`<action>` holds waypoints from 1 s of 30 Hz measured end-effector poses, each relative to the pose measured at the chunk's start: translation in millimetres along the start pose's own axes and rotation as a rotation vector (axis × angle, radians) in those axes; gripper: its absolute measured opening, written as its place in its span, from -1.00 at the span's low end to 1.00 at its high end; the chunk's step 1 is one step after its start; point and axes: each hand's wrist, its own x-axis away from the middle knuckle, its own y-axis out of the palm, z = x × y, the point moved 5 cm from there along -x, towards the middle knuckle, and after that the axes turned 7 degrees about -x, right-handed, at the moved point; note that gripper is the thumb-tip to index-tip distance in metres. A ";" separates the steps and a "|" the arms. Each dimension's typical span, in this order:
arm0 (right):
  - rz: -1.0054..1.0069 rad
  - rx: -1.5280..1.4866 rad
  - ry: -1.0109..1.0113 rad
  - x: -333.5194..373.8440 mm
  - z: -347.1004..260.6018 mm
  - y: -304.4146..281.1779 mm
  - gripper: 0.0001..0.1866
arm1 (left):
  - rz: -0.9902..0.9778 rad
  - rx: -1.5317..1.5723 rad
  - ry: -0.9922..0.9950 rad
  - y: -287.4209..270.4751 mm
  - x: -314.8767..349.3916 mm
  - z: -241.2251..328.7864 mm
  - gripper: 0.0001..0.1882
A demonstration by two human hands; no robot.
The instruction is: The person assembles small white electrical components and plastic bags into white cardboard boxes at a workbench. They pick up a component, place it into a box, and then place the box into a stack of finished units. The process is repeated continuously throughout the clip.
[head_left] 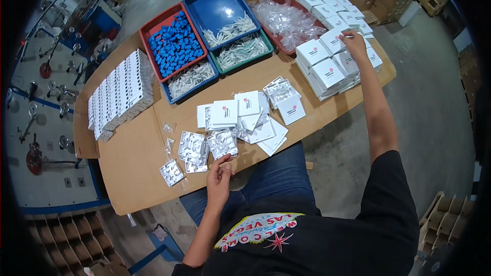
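Observation:
My right hand [354, 44] reaches to the stack at the table's right, its fingers pinching the edge of a flat white square box [332, 41] on top. Other white boxes [327, 73] are piled under and beside it. By the front edge, my left hand [219, 181] is empty, fingers loosely curled with the thumb apart. Closest to it is a white square plate with its ribbed back up [222, 143]. More such plates [192, 145] and smooth white covers [224, 112] lie in a loose heap in front of me. A small bagged plate [172, 173] rests farther left.
Behind the heap stand a red tray of blue parts [175, 46], blue [217, 0] and green [243, 53] trays of white plugs, and a red tray of clear plastic bags [289, 20]. White switch-like pieces [120, 94] line the left side. Cardboard walls [86, 122] edge the table.

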 end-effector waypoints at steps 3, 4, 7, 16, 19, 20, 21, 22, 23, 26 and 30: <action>-0.025 0.176 -0.005 4.8 7.9 -0.4 -0.57 | 0.064 0.044 -0.023 -8.3 1.4 -3.3 -0.65; 0.002 0.227 0.004 10.2 2.9 0.8 -0.56 | 0.076 0.027 -0.011 -10.1 0.3 -1.9 -0.66; 0.135 0.310 -0.059 37.4 -25.7 -3.8 -0.57 | 0.121 -0.010 0.017 -10.7 -3.2 6.6 -0.69; -0.186 -0.092 -0.251 294.1 -172.6 80.7 -0.74 | 0.269 -0.395 0.203 -31.9 -30.0 29.1 -0.74; -0.188 -0.111 -0.338 336.4 -156.5 124.0 -0.68 | 0.291 -0.423 0.204 -40.2 -37.4 37.9 -0.73; -0.187 -0.140 -0.307 344.0 -160.4 132.0 -0.66 | 0.292 -0.423 0.201 -42.0 -39.6 38.8 -0.73; -0.215 -0.204 -0.340 347.6 -171.3 142.5 -0.64 | 0.288 -0.432 0.183 -41.9 -40.4 38.5 -0.73; -0.294 -0.226 -0.389 348.6 -185.8 156.7 -0.61 | 0.261 -0.392 0.143 -39.7 -38.5 34.1 -0.73; -0.367 -0.245 -0.439 346.6 -202.1 170.3 -0.59 | 0.231 -0.349 0.106 -35.9 -37.9 28.0 -0.73; -0.519 -0.160 -0.626 346.8 -247.9 220.0 -0.46 | 0.168 -0.307 0.115 -18.0 -33.6 7.2 -0.72; -0.632 0.120 -0.809 342.3 -259.0 270.3 -0.31 | 0.035 -0.296 0.105 -1.6 -11.5 14.7 -0.72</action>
